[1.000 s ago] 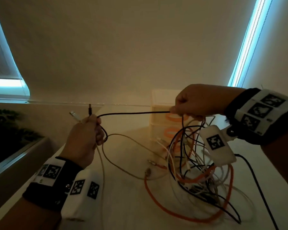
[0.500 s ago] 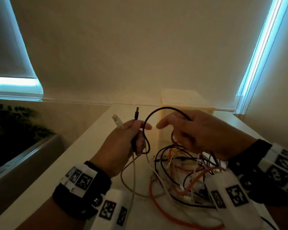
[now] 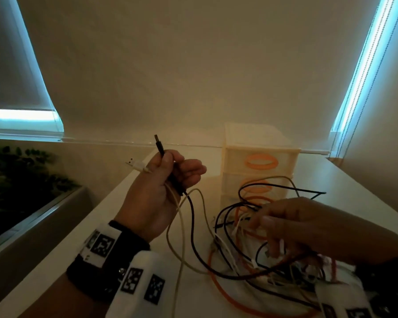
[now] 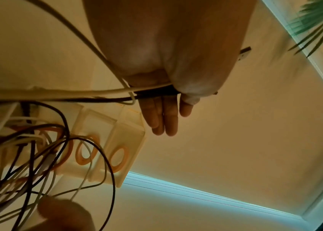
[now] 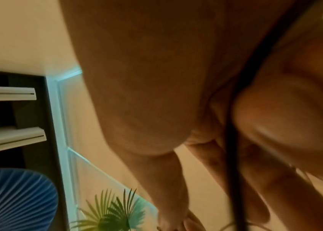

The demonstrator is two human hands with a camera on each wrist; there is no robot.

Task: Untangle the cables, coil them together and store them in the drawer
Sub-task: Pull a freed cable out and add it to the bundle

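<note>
My left hand (image 3: 170,173) is raised over the white table (image 3: 101,226) and pinches a black cable (image 3: 191,216) and a white USB cable (image 3: 136,164) with its thumb, both plugs sticking up. In the left wrist view the other fingers (image 4: 164,118) are straight. My blurred right hand (image 3: 285,223) reaches into the tangle of black, white and orange cables (image 3: 251,267) on the right. The black cable (image 5: 232,140) runs between its thumb and fingers. A cream drawer unit (image 3: 260,143) with orange ring handles stands behind the tangle, its drawers closed.
A planter with green leaves (image 3: 21,175) sits below the table's left edge. The wall and window blinds (image 3: 359,76) close off the back. The right wrist view shows a blue pleated object (image 5: 14,200), a plant (image 5: 113,209) and shelves (image 5: 8,93).
My right hand has dropped from beside the left hand down into the tangle on the right. The left hand keeps both plug ends and has straightened its outer fingers.
</note>
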